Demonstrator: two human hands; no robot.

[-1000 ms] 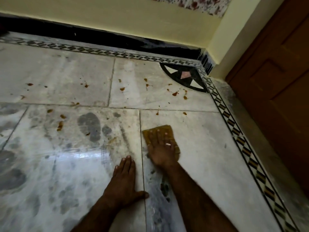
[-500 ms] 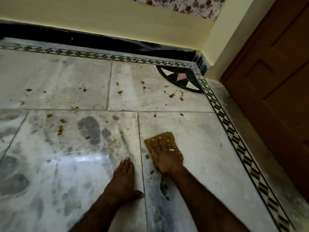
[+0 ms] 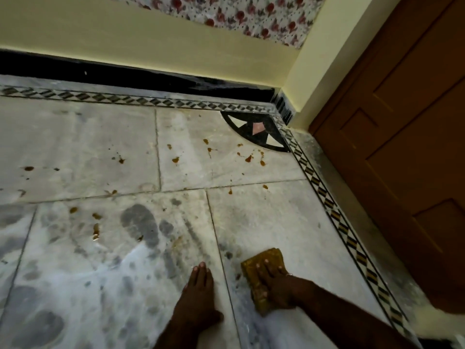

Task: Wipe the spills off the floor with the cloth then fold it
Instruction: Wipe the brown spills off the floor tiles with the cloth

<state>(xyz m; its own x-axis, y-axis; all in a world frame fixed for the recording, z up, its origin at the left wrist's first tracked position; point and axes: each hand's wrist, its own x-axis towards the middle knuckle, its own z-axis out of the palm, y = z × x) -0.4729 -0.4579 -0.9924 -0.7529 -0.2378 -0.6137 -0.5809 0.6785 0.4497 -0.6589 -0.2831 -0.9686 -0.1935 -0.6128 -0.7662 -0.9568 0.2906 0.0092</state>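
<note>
My right hand [image 3: 274, 285] lay flat on the folded yellow-brown cloth [image 3: 269, 255], fingers straight and spread over its top. It pressed the cloth to the marble floor [image 3: 276, 217] rather than gripping it. The cloth sat on the slab nearest me, right of the grout line [image 3: 216, 233], well short of the orange-brown spills [image 3: 249, 158] near the inlaid corner piece [image 3: 256, 129]. My left hand [image 3: 198, 295] rested open on the floor just left of that line, palm down, holding nothing, apparently bracing my weight. I judged the cloth to be light, soft and limp, and probably damp, given the wet sheen and smeared grey marks [image 3: 141, 225] on the adjoining slab. As a thick folded pad it would slide readily on polished stone under palm pressure, but it could bunch or unfold if pushed from one edge. For wiping, pressure belonged over the pad's centre. For folding, the likely hold was a pinch at two corners of a free edge, clear of the soiled face. Further drops [image 3: 95, 230] lay on the left slabs.
</note>
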